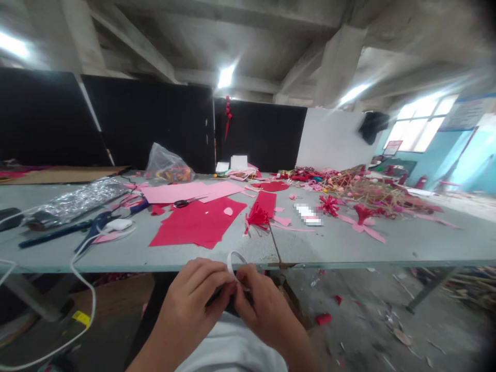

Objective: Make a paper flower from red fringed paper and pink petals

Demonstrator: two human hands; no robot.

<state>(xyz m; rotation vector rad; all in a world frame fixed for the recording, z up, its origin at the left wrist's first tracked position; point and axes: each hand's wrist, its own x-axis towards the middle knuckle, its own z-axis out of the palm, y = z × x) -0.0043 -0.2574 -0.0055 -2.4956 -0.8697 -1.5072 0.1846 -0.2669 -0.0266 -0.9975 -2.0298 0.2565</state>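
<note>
A: What are we holding down here?

B: We are pinching a narrow white paper-like strip (234, 261) between both hands. Our left hand (189, 299) and our right hand (263, 305) are closing their fingertips on it, and its free end is curling up in a loop just above them. It is sitting below the near edge of the grey bench (406, 243), over our lap, not on the bench.

A: How far along are we judging the work?

B: We are guessing partway. A fringed red paper flower (257, 216) on a thin stem is lying finished near the middle, and a heap of red and pink flowers on sticks (368, 191) is lying to the right. But the flat red paper sheets (199, 222) and pale pink paper sheets (186, 192) are looking mostly uncut, with dark scissors (186, 202) resting on them, so plenty seems left.

A: And room to move?

B: We are working close to the bench edge, with bare bench ahead between the red sheets and the heap. A white cable (83, 279) is drooping over the edge to our left, and red paper scraps (323, 319) are littering the concrete floor to the right.
</note>
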